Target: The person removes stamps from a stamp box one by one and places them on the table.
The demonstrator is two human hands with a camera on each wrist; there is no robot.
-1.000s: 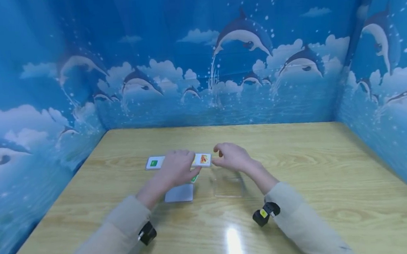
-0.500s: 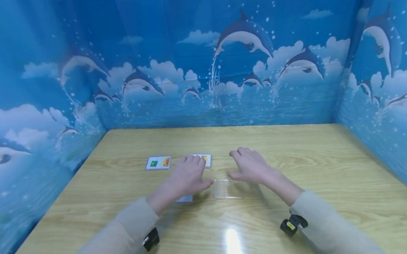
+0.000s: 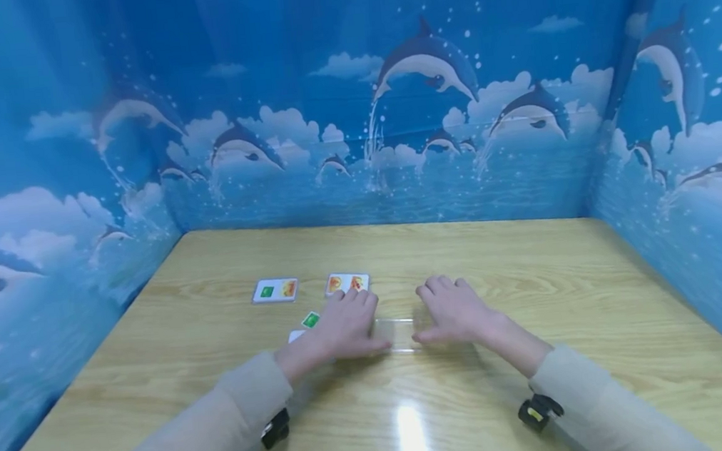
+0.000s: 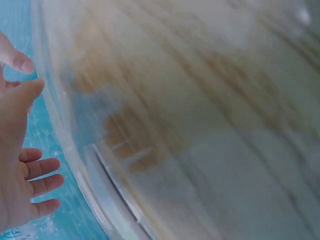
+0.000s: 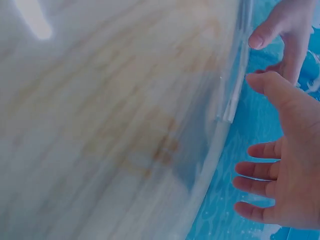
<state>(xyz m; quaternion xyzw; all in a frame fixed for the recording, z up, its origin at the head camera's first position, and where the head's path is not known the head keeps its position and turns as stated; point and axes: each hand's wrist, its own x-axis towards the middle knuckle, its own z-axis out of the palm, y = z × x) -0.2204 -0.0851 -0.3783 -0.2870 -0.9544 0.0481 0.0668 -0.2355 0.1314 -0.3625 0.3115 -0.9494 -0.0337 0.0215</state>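
Printed cards (image 3: 275, 290) left of centre, clear piece (image 3: 401, 334) at lower centre of the frame.
The left hand (image 3: 346, 325) is spread, cards crowding its side; the clear piece looks light, stiff, slick, perhaps brittle (best taken by its side edges); the right hand (image 3: 455, 310) is spread too (contact unclear), with open tabletop (image 3: 572, 286) running toward the right.
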